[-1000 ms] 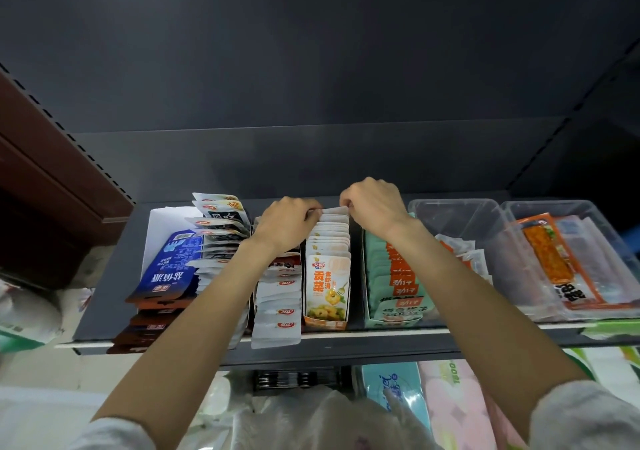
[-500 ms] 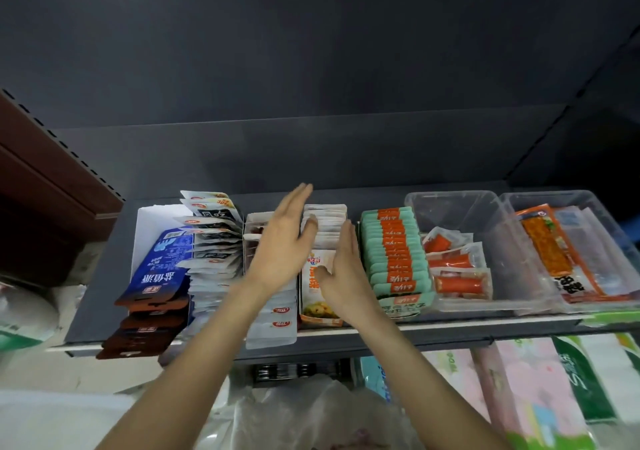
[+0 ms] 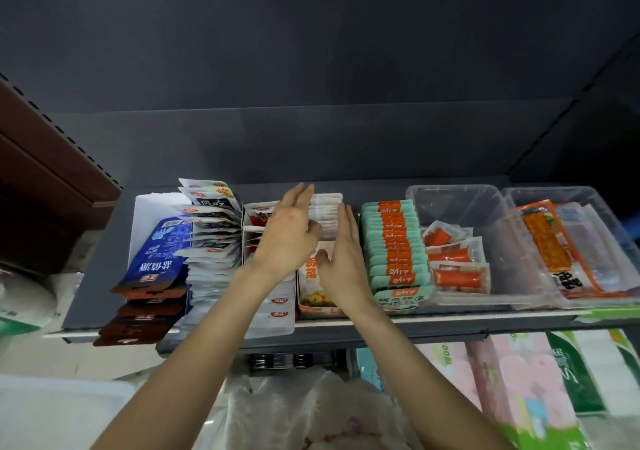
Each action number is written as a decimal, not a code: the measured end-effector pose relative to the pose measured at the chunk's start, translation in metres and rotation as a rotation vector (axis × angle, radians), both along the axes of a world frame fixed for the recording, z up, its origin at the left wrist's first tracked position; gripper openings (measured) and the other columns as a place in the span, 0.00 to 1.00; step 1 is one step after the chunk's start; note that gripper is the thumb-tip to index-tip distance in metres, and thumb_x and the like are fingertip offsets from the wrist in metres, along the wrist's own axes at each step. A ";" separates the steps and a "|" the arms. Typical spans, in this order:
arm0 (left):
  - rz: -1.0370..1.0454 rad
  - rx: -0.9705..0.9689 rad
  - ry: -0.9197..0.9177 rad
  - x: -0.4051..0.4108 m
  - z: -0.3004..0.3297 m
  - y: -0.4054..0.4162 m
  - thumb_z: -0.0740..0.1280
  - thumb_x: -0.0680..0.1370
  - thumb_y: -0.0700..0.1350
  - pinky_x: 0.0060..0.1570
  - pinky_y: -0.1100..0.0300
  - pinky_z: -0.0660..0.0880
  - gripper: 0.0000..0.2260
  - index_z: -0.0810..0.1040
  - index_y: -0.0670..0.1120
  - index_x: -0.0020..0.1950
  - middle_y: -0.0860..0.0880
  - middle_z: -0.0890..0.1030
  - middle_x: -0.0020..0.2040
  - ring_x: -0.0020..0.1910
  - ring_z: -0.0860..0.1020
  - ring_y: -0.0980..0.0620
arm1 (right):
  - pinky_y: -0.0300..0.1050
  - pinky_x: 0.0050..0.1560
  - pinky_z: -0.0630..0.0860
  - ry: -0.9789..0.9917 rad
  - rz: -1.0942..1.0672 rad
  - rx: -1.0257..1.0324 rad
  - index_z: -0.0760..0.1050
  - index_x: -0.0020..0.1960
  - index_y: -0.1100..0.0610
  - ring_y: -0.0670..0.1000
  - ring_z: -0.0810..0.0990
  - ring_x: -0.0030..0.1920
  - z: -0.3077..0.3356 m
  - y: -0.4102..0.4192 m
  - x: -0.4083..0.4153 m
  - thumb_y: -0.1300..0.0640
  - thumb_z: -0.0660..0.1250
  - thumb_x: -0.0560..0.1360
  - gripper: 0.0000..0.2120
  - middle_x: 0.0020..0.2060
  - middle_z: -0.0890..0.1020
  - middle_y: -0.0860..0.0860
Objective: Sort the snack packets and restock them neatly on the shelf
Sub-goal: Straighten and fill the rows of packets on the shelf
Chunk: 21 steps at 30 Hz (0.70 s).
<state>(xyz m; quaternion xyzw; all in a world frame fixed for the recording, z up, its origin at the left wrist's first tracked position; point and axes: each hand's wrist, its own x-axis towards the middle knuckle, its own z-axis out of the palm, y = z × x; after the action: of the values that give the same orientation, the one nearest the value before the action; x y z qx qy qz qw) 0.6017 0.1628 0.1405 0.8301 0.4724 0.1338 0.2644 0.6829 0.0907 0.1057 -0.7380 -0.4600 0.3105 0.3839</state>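
Observation:
A row of white-and-orange snack packets [image 3: 325,209] stands upright in the middle of the dark shelf [image 3: 100,266]. My left hand [image 3: 289,233] lies flat against the row's left side with straight fingers. My right hand [image 3: 343,259] presses its right side, fingers straight, so the row sits between both palms. Left of it stands a row of white packets with red logos [image 3: 273,307]. A fanned row of black-and-white packets [image 3: 211,228] and blue and brown packets [image 3: 156,266] lie further left. Green-and-orange packets [image 3: 394,255] stand to the right.
Two clear plastic bins sit at the right: one [image 3: 460,207] with red sausage packets [image 3: 457,276], one [image 3: 568,200] with a long orange packet [image 3: 550,245]. Tissue packs [image 3: 519,380] fill the shelf below. A white plastic bag [image 3: 294,411] lies under my arms.
A second ago both hands pinched the packet tops at the back of the row. They have since opened flat and moved forward along the row's two sides.

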 end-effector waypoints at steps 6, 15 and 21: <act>0.012 0.013 0.097 0.010 -0.004 -0.004 0.62 0.78 0.37 0.73 0.58 0.51 0.29 0.55 0.39 0.77 0.42 0.54 0.77 0.76 0.52 0.44 | 0.35 0.70 0.47 -0.060 0.040 -0.030 0.40 0.77 0.56 0.47 0.44 0.76 0.002 0.013 0.008 0.65 0.61 0.78 0.37 0.77 0.45 0.51; -0.023 0.089 0.083 0.004 0.000 -0.010 0.62 0.77 0.35 0.72 0.56 0.56 0.27 0.59 0.42 0.76 0.41 0.57 0.77 0.75 0.55 0.43 | 0.36 0.70 0.48 -0.089 0.069 -0.052 0.38 0.77 0.55 0.49 0.43 0.76 0.011 0.010 0.009 0.68 0.58 0.79 0.37 0.77 0.42 0.51; 0.185 0.495 0.054 -0.036 -0.011 -0.027 0.60 0.75 0.48 0.53 0.51 0.69 0.12 0.78 0.47 0.53 0.48 0.78 0.53 0.54 0.74 0.46 | 0.35 0.67 0.61 -0.493 0.124 0.072 0.53 0.77 0.54 0.50 0.57 0.75 0.045 0.003 0.038 0.69 0.59 0.78 0.31 0.76 0.55 0.52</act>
<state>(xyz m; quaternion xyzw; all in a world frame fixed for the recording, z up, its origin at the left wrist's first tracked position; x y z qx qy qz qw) 0.5659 0.1356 0.1293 0.8260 0.5059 0.2469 0.0273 0.7211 0.0938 0.1503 -0.7474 -0.5951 0.1274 0.2664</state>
